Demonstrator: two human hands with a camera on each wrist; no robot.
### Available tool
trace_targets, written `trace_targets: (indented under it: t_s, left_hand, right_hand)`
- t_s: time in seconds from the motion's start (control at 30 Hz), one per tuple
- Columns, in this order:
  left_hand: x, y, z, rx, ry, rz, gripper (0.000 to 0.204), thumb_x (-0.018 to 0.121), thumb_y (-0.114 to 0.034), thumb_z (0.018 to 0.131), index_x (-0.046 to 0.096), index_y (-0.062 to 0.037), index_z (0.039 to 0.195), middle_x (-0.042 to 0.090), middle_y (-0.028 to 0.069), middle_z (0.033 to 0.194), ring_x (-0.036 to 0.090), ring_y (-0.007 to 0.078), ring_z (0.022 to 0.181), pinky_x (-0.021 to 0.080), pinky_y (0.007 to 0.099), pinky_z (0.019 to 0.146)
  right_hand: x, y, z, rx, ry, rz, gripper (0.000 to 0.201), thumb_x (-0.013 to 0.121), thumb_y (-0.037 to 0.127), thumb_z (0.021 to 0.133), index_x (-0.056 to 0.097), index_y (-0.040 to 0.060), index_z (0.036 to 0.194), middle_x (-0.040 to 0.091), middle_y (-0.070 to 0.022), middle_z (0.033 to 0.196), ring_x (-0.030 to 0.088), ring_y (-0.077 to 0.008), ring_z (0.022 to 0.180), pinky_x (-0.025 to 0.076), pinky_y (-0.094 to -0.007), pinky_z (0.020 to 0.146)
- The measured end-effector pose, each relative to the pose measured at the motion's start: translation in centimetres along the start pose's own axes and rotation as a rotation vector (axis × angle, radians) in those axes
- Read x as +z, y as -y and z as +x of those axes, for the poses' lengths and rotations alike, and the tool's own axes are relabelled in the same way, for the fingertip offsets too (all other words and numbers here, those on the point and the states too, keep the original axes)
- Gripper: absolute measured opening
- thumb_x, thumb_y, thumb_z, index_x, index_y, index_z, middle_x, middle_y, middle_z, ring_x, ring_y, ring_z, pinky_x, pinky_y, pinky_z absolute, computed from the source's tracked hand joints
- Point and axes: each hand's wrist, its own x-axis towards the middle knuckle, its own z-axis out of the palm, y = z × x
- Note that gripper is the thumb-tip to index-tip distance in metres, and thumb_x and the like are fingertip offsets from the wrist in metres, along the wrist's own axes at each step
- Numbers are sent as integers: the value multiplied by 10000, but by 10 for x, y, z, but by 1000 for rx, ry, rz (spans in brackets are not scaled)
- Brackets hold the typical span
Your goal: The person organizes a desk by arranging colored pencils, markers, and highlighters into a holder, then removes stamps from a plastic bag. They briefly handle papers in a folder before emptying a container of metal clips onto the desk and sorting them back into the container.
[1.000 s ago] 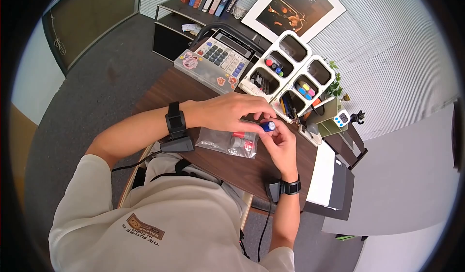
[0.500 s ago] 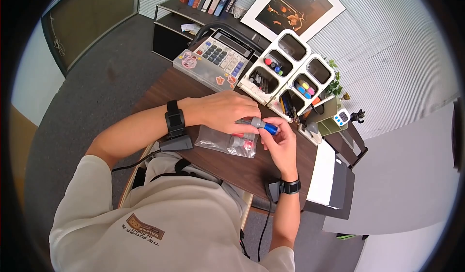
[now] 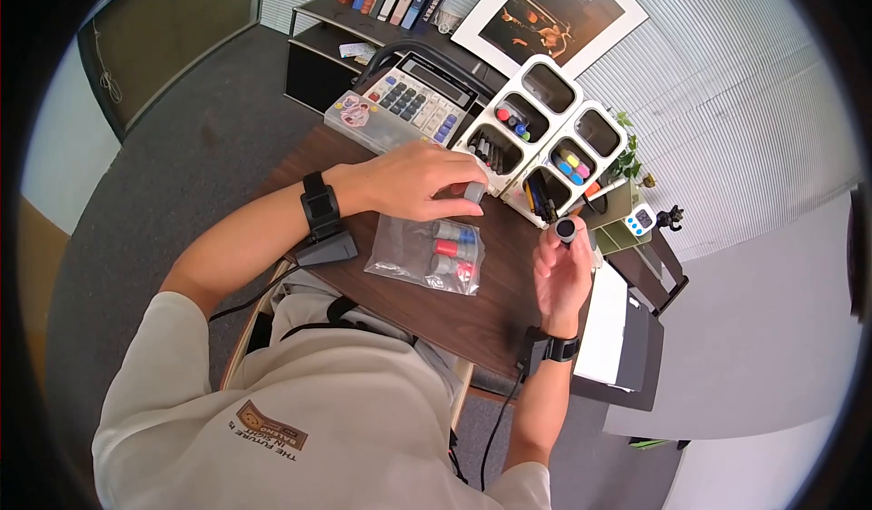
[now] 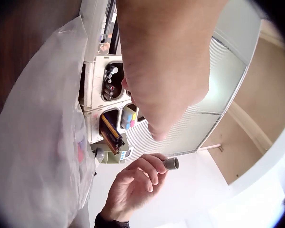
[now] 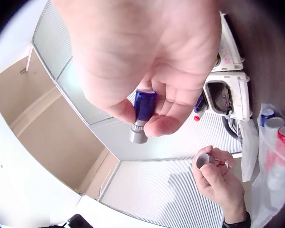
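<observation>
In the head view my left hand (image 3: 413, 183) pinches a small grey cap (image 3: 474, 192) between thumb and fingers, above a clear plastic bag (image 3: 400, 260). The cap's hollow round end faces the camera in the right wrist view. To the right, my right hand (image 3: 563, 283) is raised and grips a short blue cylinder (image 5: 145, 105) with a ribbed grey end. That end shows a dark round face in the head view. Inside the bag lie several similar cylinders (image 3: 450, 248), red with grey and blue with grey.
A white organizer (image 3: 560, 124) with pens and markers stands behind the hands, beside a calculator (image 3: 413, 101) on a sticker-covered translucent case. White paper (image 3: 601, 333) lies at the right of the brown desk (image 3: 509, 301). A green holder with a small timer (image 3: 641, 222) stands beyond.
Both hands were together on the blue-and-grey cylinder. The grey cap has come off it; my left hand has moved left with the cap, my right hand right with the blue cylinder.
</observation>
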Motion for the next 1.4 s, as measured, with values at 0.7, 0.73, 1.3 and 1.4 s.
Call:
trace_targets:
  t_s: [0.7,0.73,1.3,1.4]
  left_hand:
    - [10,-1,-3,117,79,-17,373,847,-330,853,724,-82,1105,588,28,772,608,224,684,468,374,636]
    - [11,0,-4,123,83,-12,382,845,-344,853,723,-78,1099,591,29,771,611,224,683,471,376,633]
    - [16,6,-9,110,196,61,412,837,-399,850,712,-28,977,655,72,785,664,273,694,509,392,619]
    - [16,5,-9,136,187,74,410,836,-400,849,712,-29,973,669,89,808,677,294,713,511,399,619]
  right_hand:
    - [17,-21,-2,225,66,-489,269,701,86,1019,640,21,1273,764,-67,1014,583,-39,708,475,-196,598]
    - [18,-21,-2,226,66,-489,269,701,86,1019,640,21,1273,764,-67,1014,583,-39,708,475,-196,598]
    - [23,-22,-5,278,60,-660,260,763,133,986,696,65,1228,638,71,812,547,-2,693,415,-176,567]
    - [19,-23,-5,279,81,-685,261,765,138,985,697,66,1227,641,70,811,541,1,689,410,-174,568]
